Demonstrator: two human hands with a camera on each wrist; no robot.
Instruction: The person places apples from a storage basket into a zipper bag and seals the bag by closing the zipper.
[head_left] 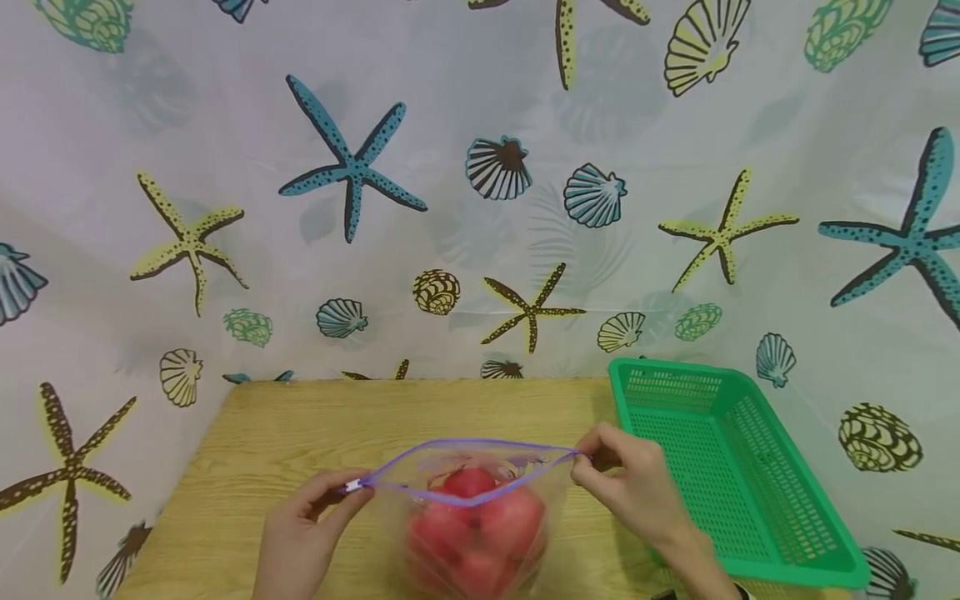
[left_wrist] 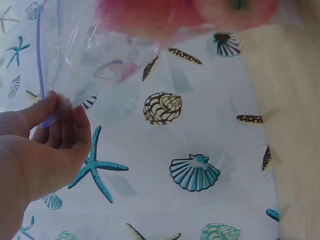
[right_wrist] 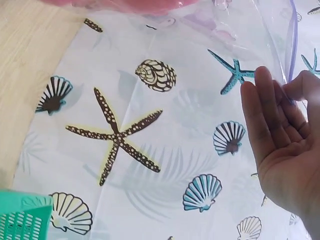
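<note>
A clear zip bag (head_left: 472, 502) with a purple-edged mouth holds several red fruits (head_left: 480, 533) that look like apples or peaches. Its mouth gapes between the two hands. At one end of the zip, beside a white slider (head_left: 354, 485), my left hand (head_left: 311, 521) pinches the bag's corner. The opposite corner is pinched between thumb and finger of my right hand (head_left: 637, 479). In the left wrist view, the left hand (left_wrist: 47, 145) grips the purple strip, with fruit (left_wrist: 235, 12) seen through the plastic. The right hand (right_wrist: 287, 130) has its other fingers extended.
A green plastic basket (head_left: 705, 467) with perforated sides stands on the wooden table (head_left: 300, 425), right of the bag. Behind and around the table hangs a white cloth (head_left: 450, 100) printed with starfish and shells.
</note>
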